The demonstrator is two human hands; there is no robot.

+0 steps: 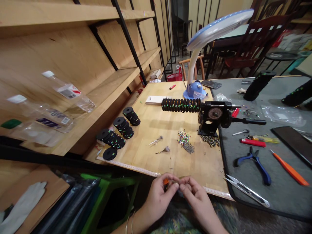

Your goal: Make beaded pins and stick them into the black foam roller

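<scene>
At the table's front edge my left hand (pixel 163 191) and my right hand (pixel 193 192) meet, thumbs and fingertips pinched together. In the curled fingers of my left hand shows a small orange-and-dark piece (pixel 166 182); its kind is unclear. Whatever lies between the fingertips is too small and hidden to make out. Beyond the hands lie a pile of colored beads (pixel 183 137), small grey metal pieces (pixel 189 148) and two small feathery tufts (pixel 166 149). A black hand-cranked winder (pixel 211 114) carries a row of black foam spools (pixel 181 105) wound with bright green bits.
Stacked black spools (pixel 123 127) stand at the left, near a measuring tape (pixel 136 168) along the front edge. On the grey mat (pixel 246 156) lie blue-handled pliers (pixel 255 164), thread snips (pixel 248 191) and an orange tool (pixel 290 168). A lamp (pixel 195 89) stands behind.
</scene>
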